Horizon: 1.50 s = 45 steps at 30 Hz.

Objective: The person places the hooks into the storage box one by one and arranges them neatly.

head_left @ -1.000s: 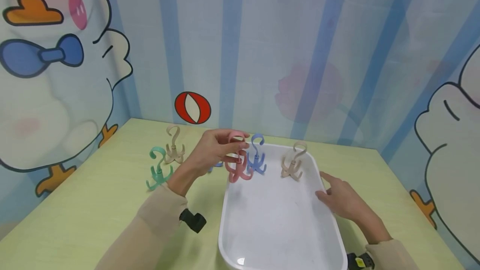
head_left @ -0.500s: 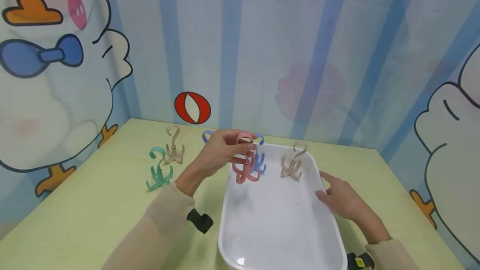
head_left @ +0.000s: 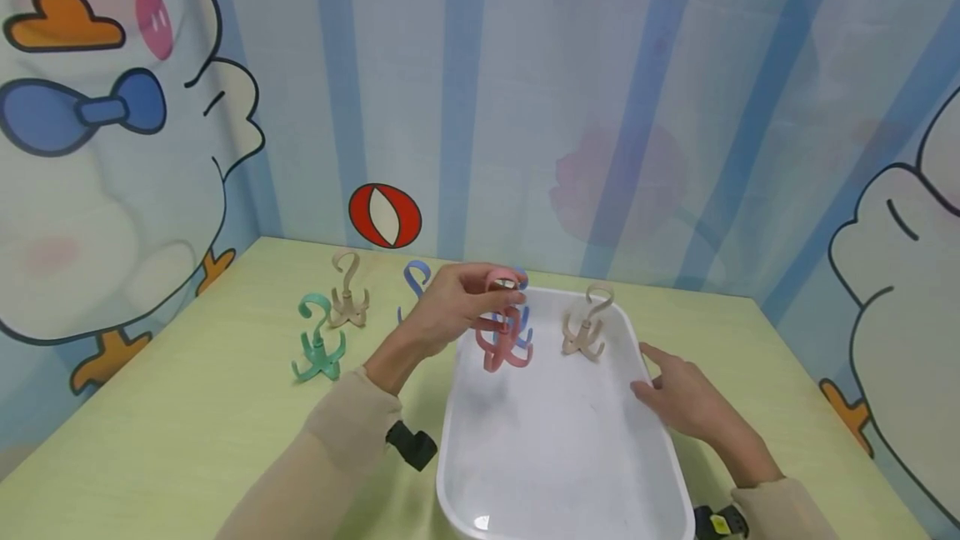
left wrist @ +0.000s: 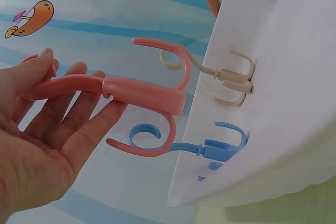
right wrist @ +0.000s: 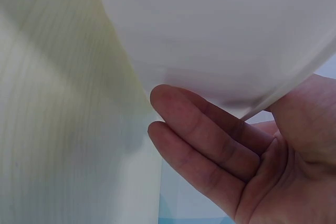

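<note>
At the far left a printed white bird [head_left: 97, 215] on the backdrop [head_left: 510, 107] is cut off by the edge of the head view. On the table [head_left: 172, 390] stands a green hook [head_left: 318, 350], all in sight, with a beige hook [head_left: 348, 307] behind it. Next comes a blue hook [head_left: 417, 264], its lower part mostly behind the left hand [head_left: 453, 307].

That hand pinches a pink hook [left wrist: 144, 98] by its neck and curl, so part of the curl is covered; the hook is upright over the back left of a white tray [head_left: 555, 448], apart from its floor. Behind it, inside the tray, a second blue hook [left wrist: 214, 151] is largely masked in the head view but plainer from the left wrist. Farther right in the tray is a second beige hook [head_left: 582, 338]. The tray's near rim runs out of the picture.

The right hand [head_left: 686, 397] grips the tray's right wall between thumb and fingers; the right wrist view loses the thumb tip behind the rim. A second printed bird is cropped at the right edge.
</note>
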Motion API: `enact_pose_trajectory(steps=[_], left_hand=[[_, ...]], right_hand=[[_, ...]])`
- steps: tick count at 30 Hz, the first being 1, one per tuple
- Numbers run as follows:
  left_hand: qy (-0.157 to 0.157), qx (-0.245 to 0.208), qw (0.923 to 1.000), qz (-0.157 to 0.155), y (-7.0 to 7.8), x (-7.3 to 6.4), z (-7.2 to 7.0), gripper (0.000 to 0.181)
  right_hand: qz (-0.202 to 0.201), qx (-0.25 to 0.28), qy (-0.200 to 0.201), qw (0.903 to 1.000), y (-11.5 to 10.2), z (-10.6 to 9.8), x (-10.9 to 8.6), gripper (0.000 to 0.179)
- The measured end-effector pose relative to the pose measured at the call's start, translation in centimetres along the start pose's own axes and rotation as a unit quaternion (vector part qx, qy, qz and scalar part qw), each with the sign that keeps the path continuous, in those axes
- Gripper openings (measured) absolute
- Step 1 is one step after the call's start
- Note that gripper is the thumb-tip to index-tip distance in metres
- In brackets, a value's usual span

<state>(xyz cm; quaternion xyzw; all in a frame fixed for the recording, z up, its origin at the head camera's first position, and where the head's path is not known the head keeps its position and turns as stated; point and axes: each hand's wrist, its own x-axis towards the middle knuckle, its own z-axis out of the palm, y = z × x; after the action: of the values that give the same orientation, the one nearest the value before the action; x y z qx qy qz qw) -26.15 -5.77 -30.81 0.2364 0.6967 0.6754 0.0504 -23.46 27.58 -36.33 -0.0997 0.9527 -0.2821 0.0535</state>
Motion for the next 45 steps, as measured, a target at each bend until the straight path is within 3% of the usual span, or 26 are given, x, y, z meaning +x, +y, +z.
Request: enact_pose_trajectory(steps=[7, 14, 45], left_hand=[[0.000, 0.010, 0.9999, -0.006, -0.1, 0.2, 0.7, 0.032], [-0.013, -0.008, 0.9999, -0.002, -0.3, 0.5, 1.2, 0.030], [-0.016, 0.008, 0.9991, -0.039, -1.1, 2.0, 3.9, 0.032]], right_hand=[[0.004, -0.001, 0.000, 1.0000, 0.0, 0.0, 0.0, 0.069], [0.001, 0.003, 0.002, 1.0000, 0.1, 0.1, 0.1, 0.068], [0.002, 0.004, 0.003, 1.0000, 0.1, 0.1, 0.0, 0.069]])
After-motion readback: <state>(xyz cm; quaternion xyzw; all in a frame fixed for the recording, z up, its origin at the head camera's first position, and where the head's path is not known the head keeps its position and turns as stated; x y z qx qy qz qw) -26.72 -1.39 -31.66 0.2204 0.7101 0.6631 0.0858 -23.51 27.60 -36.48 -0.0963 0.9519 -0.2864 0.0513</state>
